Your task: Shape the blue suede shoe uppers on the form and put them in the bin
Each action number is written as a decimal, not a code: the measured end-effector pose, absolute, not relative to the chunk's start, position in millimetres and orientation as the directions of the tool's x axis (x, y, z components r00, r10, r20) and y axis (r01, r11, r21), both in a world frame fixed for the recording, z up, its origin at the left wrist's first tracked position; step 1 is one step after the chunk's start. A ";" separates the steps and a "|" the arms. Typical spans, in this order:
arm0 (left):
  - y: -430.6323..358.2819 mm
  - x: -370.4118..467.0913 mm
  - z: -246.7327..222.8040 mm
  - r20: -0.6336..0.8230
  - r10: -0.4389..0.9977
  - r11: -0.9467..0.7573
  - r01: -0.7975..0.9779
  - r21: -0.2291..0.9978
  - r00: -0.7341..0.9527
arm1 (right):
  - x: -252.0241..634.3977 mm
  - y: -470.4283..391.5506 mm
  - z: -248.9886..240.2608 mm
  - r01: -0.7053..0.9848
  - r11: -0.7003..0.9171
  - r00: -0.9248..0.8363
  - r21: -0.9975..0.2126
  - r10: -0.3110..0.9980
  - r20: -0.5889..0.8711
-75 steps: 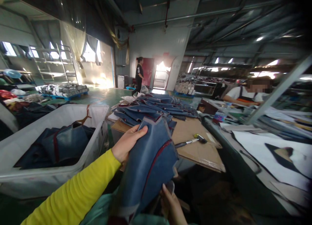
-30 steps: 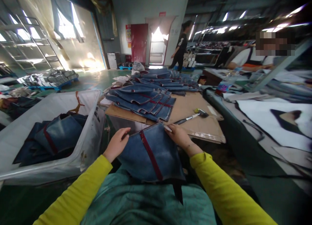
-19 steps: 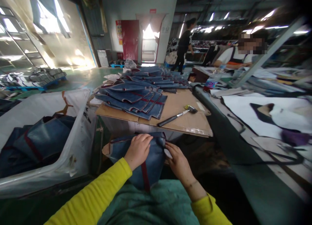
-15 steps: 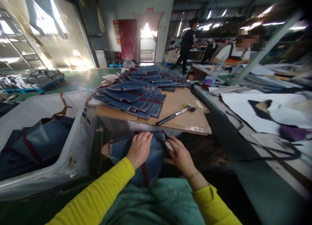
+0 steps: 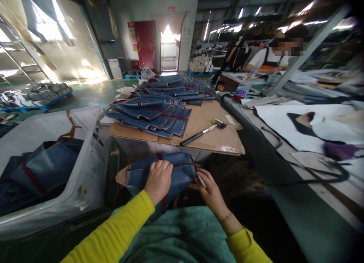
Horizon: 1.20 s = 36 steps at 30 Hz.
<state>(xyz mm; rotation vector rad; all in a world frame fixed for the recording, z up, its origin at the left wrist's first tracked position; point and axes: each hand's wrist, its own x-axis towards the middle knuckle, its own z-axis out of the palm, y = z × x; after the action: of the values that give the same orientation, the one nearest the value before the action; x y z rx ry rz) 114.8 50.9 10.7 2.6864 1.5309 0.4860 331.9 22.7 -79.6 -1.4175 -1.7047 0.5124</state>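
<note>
left hand [image 5: 159,180] pressed on blue piece [image 5: 139,179], right hand [image 5: 209,188] pinching its edge, hammer [image 5: 199,136] on cardboard [image 5: 224,143]

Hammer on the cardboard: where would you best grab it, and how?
Probably by its dark handle, from above and the near side, gripping across it. The hammer lies flat on the cardboard, its slim, straight handle slanting towards the near edge, the bulkier head farther off.

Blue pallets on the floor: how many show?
3: left pallet, beyond the white tub; middle pallet, left of the bright doorway; right pallet, right of that doorway. More may be hidden.
</note>
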 end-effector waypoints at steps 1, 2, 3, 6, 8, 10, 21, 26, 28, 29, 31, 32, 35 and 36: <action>50.7 117.6 9.1 0.259 0.834 -0.533 0.832 0.155 0.487 | 330.7 16.8 -86.1 0.600 0.270 0.012 -0.753 0.938 0.346; 51.0 121.1 7.2 0.260 0.827 -0.544 0.826 0.148 0.499 | 329.4 11.9 -90.9 0.603 0.268 0.015 -0.751 0.938 0.346; 51.8 125.3 5.0 0.260 0.819 -0.557 0.819 0.142 0.512 | 328.2 7.9 -93.5 0.607 0.269 0.009 -0.748 0.939 0.345; 55.6 140.5 -2.0 0.257 0.791 -0.598 0.790 0.134 0.555 | 328.0 1.4 -89.1 0.620 0.273 -0.034 -0.736 0.946 0.322; 57.8 150.8 -6.1 0.249 0.771 -0.628 0.764 0.144 0.586 | 331.9 0.6 -79.3 0.644 0.246 -0.038 -0.725 0.956 0.291; 59.1 159.9 -9.3 0.250 0.752 -0.653 0.740 0.159 0.610 | 337.8 1.9 -69.0 0.681 0.198 -0.016 -0.705 0.967 0.255; 64.8 168.9 -10.2 0.238 0.761 -0.645 0.744 0.175 0.604 | 329.5 26.1 -29.3 0.822 0.253 -0.018 -0.510 0.907 0.420; 55.6 151.8 -10.8 0.247 0.777 -0.628 0.741 0.237 0.579 | 312.3 35.1 -21.6 0.857 0.255 -0.078 -0.448 0.923 0.376; 53.3 143.8 -10.4 0.244 0.790 -0.611 0.755 0.240 0.562 | 302.8 37.4 -26.7 0.871 0.251 -0.093 -0.423 0.929 0.358; 52.6 139.8 -10.0 0.242 0.796 -0.603 0.761 0.239 0.555 | 297.5 38.0 -29.4 0.874 0.257 -0.104 -0.412 0.928 0.358; 51.8 131.7 -8.8 0.239 0.804 -0.591 0.772 0.233 0.544 | 286.4 38.1 -32.8 0.878 0.281 -0.135 -0.386 0.922 0.364; 51.5 127.6 -8.1 0.238 0.809 -0.585 0.779 0.227 0.538 | 280.6 37.6 -33.2 0.882 0.291 -0.148 -0.372 0.919 0.367; 49.3 114.6 -6.2 0.236 0.820 -0.566 0.799 0.203 0.521 | 263.0 35.1 -31.1 0.902 0.287 -0.164 -0.321 0.919 0.360; 48.0 109.9 -5.9 0.236 0.824 -0.559 0.806 0.193 0.515 | 257.0 34.2 -29.8 0.910 0.285 -0.172 -0.301 0.920 0.353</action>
<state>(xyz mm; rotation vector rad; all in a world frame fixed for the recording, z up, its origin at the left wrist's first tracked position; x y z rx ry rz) 109.9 48.0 -5.9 2.6826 1.4444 0.4670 257.0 34.2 -29.8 -1.6367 -2.0962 0.0290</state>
